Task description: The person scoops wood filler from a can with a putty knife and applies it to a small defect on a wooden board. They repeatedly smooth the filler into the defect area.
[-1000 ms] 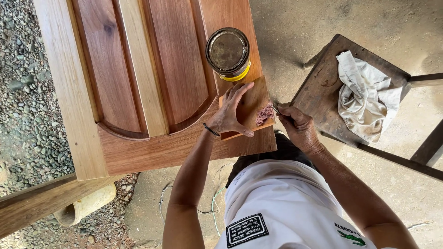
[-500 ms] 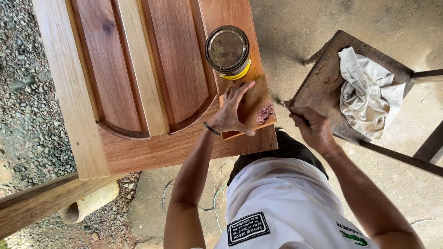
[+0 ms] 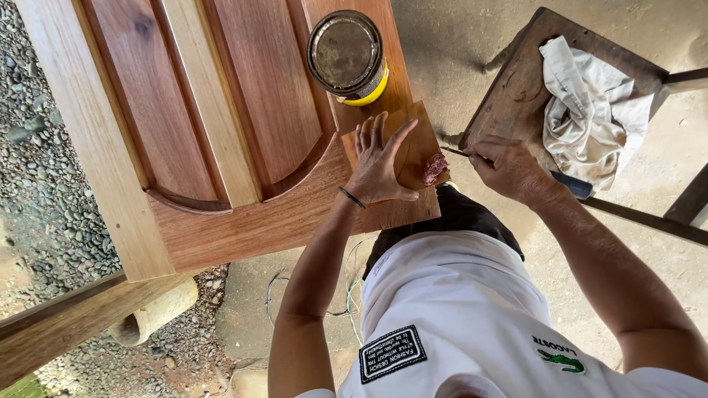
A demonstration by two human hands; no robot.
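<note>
Nearest the body, the left hand (image 3: 380, 166) lies flat with fingers spread on a small wooden board (image 3: 409, 151), which rests at the near right corner of the door (image 3: 243, 221). It presses the board down and closes around nothing. At the board's right edge sits one reddish lump of putty (image 3: 434, 167), just beside the thumb. The right hand (image 3: 509, 168) hovers off the door's right edge, closed around a thin tool (image 3: 461, 152), probably a putty knife; its metal tip points at the lump and is near it but not touching. A dark handle end pokes out behind the wrist.

To do this well, the flat hand should keep the board pinned so it cannot slide off the corner, and the blade should come in low and shallow, taking a small amount from the edge of the lump rather than digging through it.

Farther up the door's right rail stands one round tin (image 3: 346, 51) with a yellow base band, upright, apart from the board. To the right, off the door, a dark wooden stool (image 3: 516, 88) carries one crumpled pale rag (image 3: 590, 103).

Counted: one door, one board, one lump, one tool, one tin, one stool, one rag, two hands.
</note>
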